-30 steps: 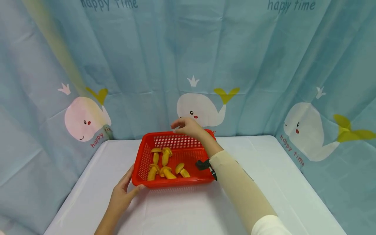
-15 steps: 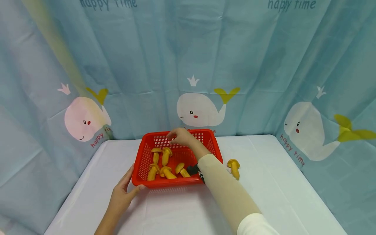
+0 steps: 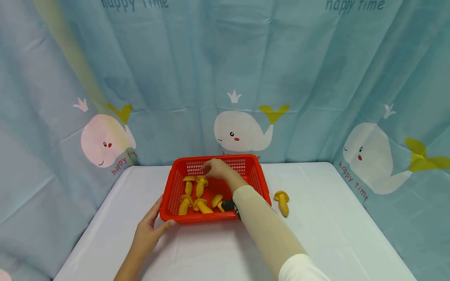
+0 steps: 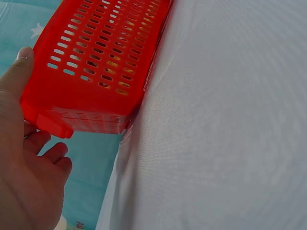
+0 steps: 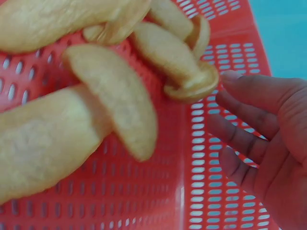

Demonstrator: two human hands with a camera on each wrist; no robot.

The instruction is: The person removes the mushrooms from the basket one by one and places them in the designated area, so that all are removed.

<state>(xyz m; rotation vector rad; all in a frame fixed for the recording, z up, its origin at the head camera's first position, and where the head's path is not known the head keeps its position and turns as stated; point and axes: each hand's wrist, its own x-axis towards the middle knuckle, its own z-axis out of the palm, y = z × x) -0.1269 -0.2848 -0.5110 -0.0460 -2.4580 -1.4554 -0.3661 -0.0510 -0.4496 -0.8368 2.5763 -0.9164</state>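
Note:
My left hand [image 3: 147,234] grips the front left corner of a red plastic basket [image 3: 214,219], its thumb along the front and the fingers at the left side. In the left wrist view, curled fingertips sit beneath the basket's rim [image 4: 56,125]. Several yellow mushrooms [image 3: 200,189] lie inside, mostly toward the left and front. My right hand [image 3: 218,169] reaches into the basket from above with nothing held. In the right wrist view, its thumb tip and fingertips stand close to the cap of a back mushroom [image 5: 194,86], fingers bent and apart.
One more mushroom [image 3: 282,203] lies on the white tabletop [image 3: 316,218], right of the basket. A blue curtain [image 3: 175,78] printed with whales rises behind and along both sides. A dark wrist mount [image 3: 228,205] under the right forearm overlaps the front mushroom.
My right hand has moved down from above the back rim into the basket, near the back mushrooms. The forearm has shifted left, uncovering the mushroom on the table. The left hand keeps its grip.

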